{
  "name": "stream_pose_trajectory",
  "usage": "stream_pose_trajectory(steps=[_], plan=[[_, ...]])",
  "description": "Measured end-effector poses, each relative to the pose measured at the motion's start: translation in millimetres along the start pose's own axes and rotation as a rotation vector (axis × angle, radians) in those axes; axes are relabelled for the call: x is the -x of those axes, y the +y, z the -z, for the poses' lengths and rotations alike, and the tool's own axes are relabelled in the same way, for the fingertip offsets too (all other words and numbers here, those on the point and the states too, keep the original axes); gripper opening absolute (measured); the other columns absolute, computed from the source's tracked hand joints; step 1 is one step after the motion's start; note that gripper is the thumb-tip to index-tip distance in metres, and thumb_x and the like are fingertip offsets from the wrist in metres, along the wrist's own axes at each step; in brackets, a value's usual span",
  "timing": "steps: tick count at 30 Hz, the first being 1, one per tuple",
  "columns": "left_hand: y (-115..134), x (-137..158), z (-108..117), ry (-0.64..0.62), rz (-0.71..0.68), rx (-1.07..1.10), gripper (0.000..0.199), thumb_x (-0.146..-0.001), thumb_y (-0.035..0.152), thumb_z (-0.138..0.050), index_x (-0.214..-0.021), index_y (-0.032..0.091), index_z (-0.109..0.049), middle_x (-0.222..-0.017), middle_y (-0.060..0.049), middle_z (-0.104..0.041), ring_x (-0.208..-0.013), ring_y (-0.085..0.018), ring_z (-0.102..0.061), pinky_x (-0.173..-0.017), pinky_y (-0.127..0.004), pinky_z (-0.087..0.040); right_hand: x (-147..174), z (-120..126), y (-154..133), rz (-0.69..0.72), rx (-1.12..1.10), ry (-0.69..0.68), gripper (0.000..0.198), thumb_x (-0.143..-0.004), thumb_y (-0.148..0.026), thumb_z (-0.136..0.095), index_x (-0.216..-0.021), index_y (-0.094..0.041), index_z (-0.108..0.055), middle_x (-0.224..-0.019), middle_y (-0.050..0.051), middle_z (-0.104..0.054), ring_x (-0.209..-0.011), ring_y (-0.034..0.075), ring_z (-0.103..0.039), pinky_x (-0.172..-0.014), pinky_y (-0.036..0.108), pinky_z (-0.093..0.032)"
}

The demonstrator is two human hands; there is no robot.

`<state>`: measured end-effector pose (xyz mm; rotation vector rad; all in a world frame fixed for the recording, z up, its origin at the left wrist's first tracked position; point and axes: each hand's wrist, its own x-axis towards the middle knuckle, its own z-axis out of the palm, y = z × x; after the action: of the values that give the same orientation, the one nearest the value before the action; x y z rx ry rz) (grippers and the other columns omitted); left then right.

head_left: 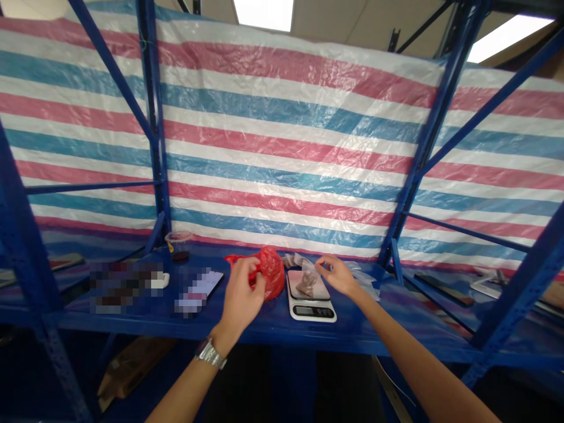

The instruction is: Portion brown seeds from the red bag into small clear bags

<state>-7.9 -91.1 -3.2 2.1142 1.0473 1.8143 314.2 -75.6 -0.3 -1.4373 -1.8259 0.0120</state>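
Observation:
A small clear plastic bag (306,284) with brownish contents rests on the plate of a white kitchen scale (312,311). My right hand (338,275) is at the upper right of the scale, thumb and forefinger pinched at the bag's top edge. To the left of the scale sits a crumpled red plastic bag (274,273). My left hand (244,289), with a metal watch on the wrist, is in front of its left side. The left fingers are curled, with a gap between thumb and forefinger; whether they touch the red bag is unclear.
Further clear bags (365,281) lie right of the scale, and a small packet (294,259) behind it. A phone (200,291), a white case (164,281) and a clear cup (178,247) with dark liquid are leftward. Blue posts (152,117) frame the shelf before a striped sheet (282,141).

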Motion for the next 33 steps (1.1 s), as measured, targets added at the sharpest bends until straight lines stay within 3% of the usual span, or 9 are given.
stream_pose_trajectory(steps=[3, 5, 7, 10, 18, 23, 27, 30, 33], plan=[[23.5, 5.1, -37.0, -0.236, -0.004, -0.051, 0.021, -0.094, 0.027, -0.056, -0.114, 0.021, -0.062, -0.110, -0.013, -0.066, -0.111, -0.032, -0.060, -0.100, -0.048, -0.047, -9.6, 7.8, -38.1, 0.077, 0.032, -0.006, 0.020, -0.092, -0.033, -0.058, -0.083, -0.023, -0.073, -0.089, 0.004, -0.069, -0.082, 0.021, -0.061, -0.077, 0.033, -0.045], [31.5, 12.8, -65.4, -0.277, 0.073, -0.067, 0.046, -0.089, 0.041, -0.067, -0.126, 0.015, -0.059, -0.122, -0.023, -0.064, -0.120, -0.041, -0.056, -0.105, -0.056, -0.042, -13.9, 10.9, -64.8, 0.131, 0.024, -0.012, 0.020, -0.092, -0.032, -0.057, -0.084, -0.023, -0.072, -0.089, 0.004, -0.069, -0.084, 0.021, -0.062, -0.078, 0.032, -0.046], [35.3, 18.9, -87.8, -0.223, 0.190, -0.024, 0.072, -0.085, 0.048, -0.073, -0.142, 0.012, -0.048, -0.133, -0.028, -0.059, -0.128, -0.045, -0.052, -0.107, -0.058, -0.040, -15.8, 12.5, -90.5, 0.182, 0.012, -0.033, 0.019, -0.093, -0.030, -0.057, -0.084, -0.023, -0.071, -0.088, 0.004, -0.068, -0.084, 0.020, -0.063, -0.079, 0.032, -0.047], [35.4, 19.9, -100.1, -0.128, 0.256, 0.029, 0.058, -0.090, 0.037, -0.065, -0.142, 0.018, -0.047, -0.132, -0.023, -0.061, -0.126, -0.041, -0.056, -0.105, -0.055, -0.043, -14.6, 11.9, -124.0, 0.220, 0.057, -0.079, 0.017, -0.093, -0.028, -0.056, -0.084, -0.023, -0.070, -0.088, 0.003, -0.067, -0.081, 0.019, -0.063, -0.078, 0.031, -0.048], [6.6, 2.0, -52.3, -0.246, 0.277, 0.202, 0.037, -0.094, 0.024, -0.057, -0.130, 0.021, -0.054, -0.120, -0.015, -0.072, -0.111, -0.030, -0.071, -0.091, -0.039, -0.052, -15.2, -6.3, -169.6, 0.301, 0.108, -0.033, 0.014, -0.095, -0.022, -0.058, -0.085, -0.022, -0.068, -0.090, 0.002, -0.067, -0.084, 0.018, -0.063, -0.080, 0.029, -0.047], [-17.6, -4.0, -10.2, -0.231, 0.370, -0.038, 0.029, -0.095, 0.032, -0.057, -0.122, 0.022, -0.057, -0.100, -0.011, -0.074, -0.092, -0.030, -0.074, -0.077, -0.035, -0.050, -33.2, -39.0, -168.7, 0.421, 0.020, -0.083, 0.031, -0.108, -0.025, -0.040, -0.106, -0.020, -0.071, -0.109, 0.006, -0.072, -0.103, 0.019, -0.063, -0.095, 0.031, -0.047], [-30.8, -1.0, 6.2, -0.167, 0.370, -0.159, 0.022, -0.093, 0.028, -0.058, -0.114, 0.022, -0.057, -0.104, -0.011, -0.072, -0.093, -0.029, -0.071, -0.077, -0.033, -0.048, -52.2, -70.8, -155.7, 0.508, 0.248, -0.184, 0.029, -0.106, -0.022, -0.045, -0.110, -0.019, -0.073, -0.113, 0.008, -0.076, -0.109, 0.022, -0.063, -0.102, 0.036, -0.044], [-35.5, 4.8, 6.8, -0.357, 0.318, -0.266, 0.020, -0.090, 0.023, -0.058, -0.110, 0.023, -0.060, -0.109, -0.012, -0.071, -0.093, -0.030, -0.071, -0.074, -0.033, -0.046, -55.7, -80.3, -144.3, 0.570, 0.496, -0.352, 0.025, -0.100, -0.019, -0.053, -0.098, -0.016, -0.077, -0.101, 0.013, -0.078, -0.104, 0.027, -0.066, -0.101, 0.041, -0.043], [-39.1, 13.5, 2.8, -0.529, 0.341, -0.291, 0.022, -0.087, 0.021, -0.059, -0.109, 0.024, -0.062, -0.103, -0.013, -0.074, -0.091, -0.032, -0.072, -0.071, -0.032, -0.043, -47.4, -76.1, -133.2, 0.470, 0.654, -0.472, 0.020, -0.090, -0.015, -0.061, -0.081, -0.015, -0.079, -0.086, 0.015, -0.079, -0.086, 0.028, -0.071, -0.095, 0.041, -0.044]])
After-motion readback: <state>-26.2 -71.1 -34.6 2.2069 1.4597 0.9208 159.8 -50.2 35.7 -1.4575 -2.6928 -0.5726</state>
